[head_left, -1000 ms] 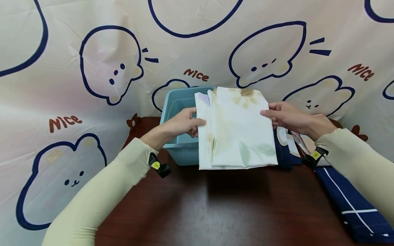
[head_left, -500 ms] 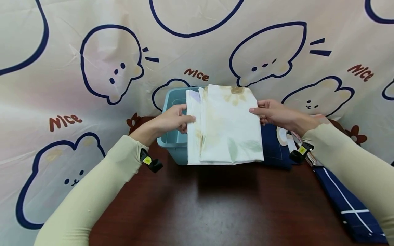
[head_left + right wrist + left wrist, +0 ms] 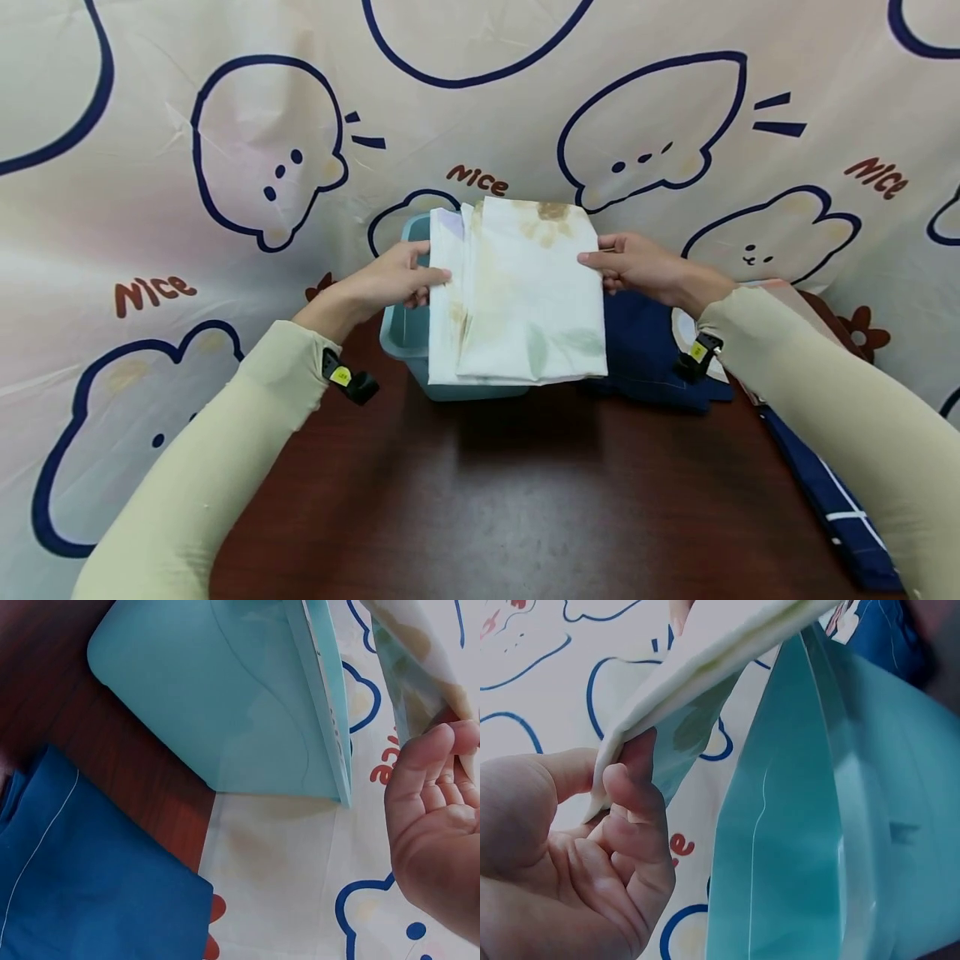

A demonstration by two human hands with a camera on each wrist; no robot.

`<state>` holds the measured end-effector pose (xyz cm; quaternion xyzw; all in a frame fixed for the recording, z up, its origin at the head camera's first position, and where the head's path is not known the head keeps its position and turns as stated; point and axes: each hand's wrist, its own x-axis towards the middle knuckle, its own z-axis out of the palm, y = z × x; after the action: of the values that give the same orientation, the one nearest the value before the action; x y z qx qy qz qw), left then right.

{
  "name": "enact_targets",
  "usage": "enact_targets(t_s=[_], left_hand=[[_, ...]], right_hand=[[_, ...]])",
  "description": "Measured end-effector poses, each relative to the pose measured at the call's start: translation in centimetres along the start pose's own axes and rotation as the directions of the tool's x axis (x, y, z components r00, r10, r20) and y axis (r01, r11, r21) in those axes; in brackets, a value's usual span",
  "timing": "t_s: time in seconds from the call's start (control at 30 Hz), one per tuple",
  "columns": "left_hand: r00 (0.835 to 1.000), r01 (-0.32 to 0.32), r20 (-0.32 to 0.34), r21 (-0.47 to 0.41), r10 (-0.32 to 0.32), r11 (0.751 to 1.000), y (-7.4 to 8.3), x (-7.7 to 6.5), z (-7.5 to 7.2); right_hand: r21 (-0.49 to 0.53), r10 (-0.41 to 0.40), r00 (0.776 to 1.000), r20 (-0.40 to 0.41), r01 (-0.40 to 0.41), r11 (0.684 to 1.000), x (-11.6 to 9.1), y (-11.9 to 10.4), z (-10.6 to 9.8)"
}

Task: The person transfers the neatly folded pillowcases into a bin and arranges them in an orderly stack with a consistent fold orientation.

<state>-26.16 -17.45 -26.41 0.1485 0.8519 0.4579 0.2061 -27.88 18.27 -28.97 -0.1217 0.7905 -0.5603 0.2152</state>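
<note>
A folded white cloth [image 3: 532, 292] with a faded flower and leaf print hangs between both hands in the head view. My left hand [image 3: 390, 279] pinches its left edge, thumb on the near face and fingers behind. At the opposite edge my right hand [image 3: 645, 267] grips it the same way. Behind and below the cloth stands a light blue plastic bin [image 3: 405, 333], partly covered by it. The left wrist view shows the cloth's layered edge [image 3: 697, 679] above the bin's opening [image 3: 780, 862]. In the right wrist view the bin's outer wall [image 3: 210, 690] stands left of the hand.
Folded dark blue fabric [image 3: 645, 350] lies on the brown table [image 3: 510, 500], right of the bin. Farther right is a navy cloth with white lines [image 3: 832, 500], partly under the right sleeve. A printed curtain [image 3: 465, 117] with bear outlines hangs behind the table.
Both hands have carried the folded cloth leftward and slightly up, so it now covers more of the bin. More of the dark blue fabric shows on the right.
</note>
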Motion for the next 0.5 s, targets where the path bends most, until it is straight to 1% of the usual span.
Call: enact_targets(t_s=[0.13, 0.3, 0.5], left_hand=[[1.0, 0.006, -0.018, 0.019, -0.005, 1.0, -0.2, 0.1, -0.7], [0.998, 0.016, -0.059, 0.044, -0.013, 0.999, -0.3, 0.3, -1.4], [0.994, 0.025, -0.104, 0.054, -0.019, 0.998, -0.2, 0.6, -1.9]], right_hand=[[-0.002, -0.004, 1.0, -0.004, 0.004, 1.0, 0.7, -0.3, 0.4], [0.016, -0.019, 1.0, -0.005, 0.019, 1.0, 1.6, -0.5, 0.6], [0.061, -0.032, 0.999, -0.022, 0.033, 0.998, 2.4, -0.8, 1.0]])
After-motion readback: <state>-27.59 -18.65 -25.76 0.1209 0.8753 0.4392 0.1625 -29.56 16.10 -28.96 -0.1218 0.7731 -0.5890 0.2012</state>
